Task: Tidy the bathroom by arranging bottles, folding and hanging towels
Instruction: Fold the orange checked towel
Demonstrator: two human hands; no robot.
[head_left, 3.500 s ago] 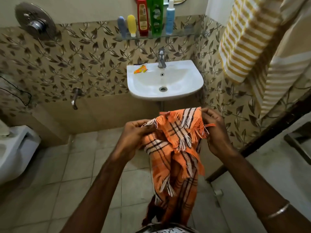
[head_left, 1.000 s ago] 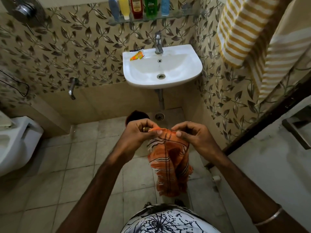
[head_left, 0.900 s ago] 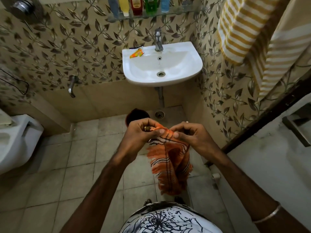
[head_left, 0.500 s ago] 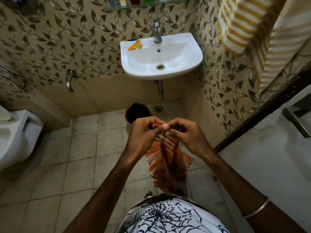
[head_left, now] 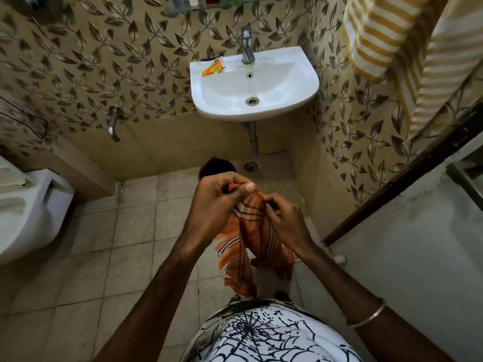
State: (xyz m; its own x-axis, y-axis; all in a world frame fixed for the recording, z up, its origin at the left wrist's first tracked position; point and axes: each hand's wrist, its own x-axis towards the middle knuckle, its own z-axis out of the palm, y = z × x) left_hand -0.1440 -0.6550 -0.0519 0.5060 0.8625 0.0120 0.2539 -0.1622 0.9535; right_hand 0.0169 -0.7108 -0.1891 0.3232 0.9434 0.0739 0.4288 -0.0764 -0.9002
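The grip of the left hand [head_left: 218, 202] is closed tight, thumb pressed over the fingers, pinching the bunched top edge of the orange plaid towel [head_left: 248, 246] so that only a sliver of cloth shows above the knuckles. Just beside it and a little lower, the right hand [head_left: 283, 220] has its fingers curled into the cloth from the other side, closed on a fold of it; how much cloth it has gathered is hidden by the hand itself. From these two holds the towel hangs straight down in front of the person's body, narrowed into a loose double strip with fringed ends dangling above the tiled floor [head_left: 104, 270], touching nothing else. Beyond the hands stands the white sink [head_left: 300, 95], and to the upper right a yellow striped towel [head_left: 386, 40] already hangs against the wall. The step in hand looks like folding: the cloth is gathered lengthwise but uneven, one layer hanging lower than the other. The next move probably calls for spreading the hands apart along the top edge to square the layers, matching the fringes, then doubling it over before it is carried up to hang near the striped one.
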